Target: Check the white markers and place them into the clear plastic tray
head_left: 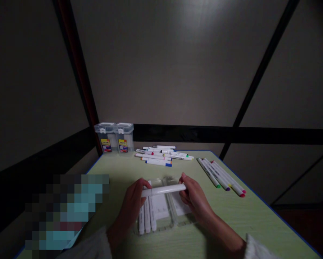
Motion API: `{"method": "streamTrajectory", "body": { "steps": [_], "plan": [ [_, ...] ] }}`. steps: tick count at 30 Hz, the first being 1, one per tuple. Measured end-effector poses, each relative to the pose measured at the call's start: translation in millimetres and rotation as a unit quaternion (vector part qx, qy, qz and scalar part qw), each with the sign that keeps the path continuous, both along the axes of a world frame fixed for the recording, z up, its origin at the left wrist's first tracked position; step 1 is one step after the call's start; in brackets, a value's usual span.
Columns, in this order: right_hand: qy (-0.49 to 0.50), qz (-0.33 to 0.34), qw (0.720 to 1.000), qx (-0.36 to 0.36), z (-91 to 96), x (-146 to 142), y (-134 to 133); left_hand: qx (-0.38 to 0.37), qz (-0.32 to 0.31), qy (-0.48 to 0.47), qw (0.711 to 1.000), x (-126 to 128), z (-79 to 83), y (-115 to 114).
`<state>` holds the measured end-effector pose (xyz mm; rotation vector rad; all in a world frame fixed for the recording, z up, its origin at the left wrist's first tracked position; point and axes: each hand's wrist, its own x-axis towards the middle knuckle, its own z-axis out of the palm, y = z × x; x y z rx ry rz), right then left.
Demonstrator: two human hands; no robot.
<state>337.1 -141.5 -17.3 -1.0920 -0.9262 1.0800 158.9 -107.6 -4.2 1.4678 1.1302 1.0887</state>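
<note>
A white marker [164,189] is held level between my two hands over an open clear plastic case [170,212] that lies flat on the pale green table [226,219]. My left hand [131,208] pinches the marker's left end. My right hand [195,199] grips its right end with the fingers curled. Three white markers [146,219] lie side by side in the left part of the case.
A loose heap of markers [161,155] lies at the far middle of the table. Several more markers [221,176] are lined up on the right. Two upright clear boxes [115,138] stand at the far left corner. A blurred patch covers the near left.
</note>
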Motion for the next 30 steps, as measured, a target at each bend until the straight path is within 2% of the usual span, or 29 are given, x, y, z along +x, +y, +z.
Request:
{"method": "streamTrajectory", "body": {
  "steps": [4,8,15,18,25,30],
  "plan": [
    [0.038,-0.010,0.999,-0.029,4.8,-1.7,-1.4,-0.010,0.003,0.001,1.000,0.8,0.5,-3.3],
    [0.069,0.015,0.997,-0.033,10.4,-3.3,-3.2,-0.014,0.017,-0.004,1.000,1.9,4.4,-5.1],
    [0.086,0.006,0.996,-0.026,9.9,-6.5,-4.8,0.000,0.015,0.003,1.000,1.1,16.1,-2.6],
    [0.101,0.019,0.994,-0.027,10.0,-7.8,-5.8,-0.031,0.002,-0.013,0.999,1.4,19.5,-2.1],
    [0.058,0.036,0.998,0.016,8.8,-10.6,-5.9,-0.006,-0.012,-0.013,1.000,-0.6,17.8,-0.2],
    [0.021,0.018,1.000,-0.006,6.8,-8.7,-6.1,-0.010,-0.018,-0.016,1.000,0.9,20.6,-3.3]
  ]
}}
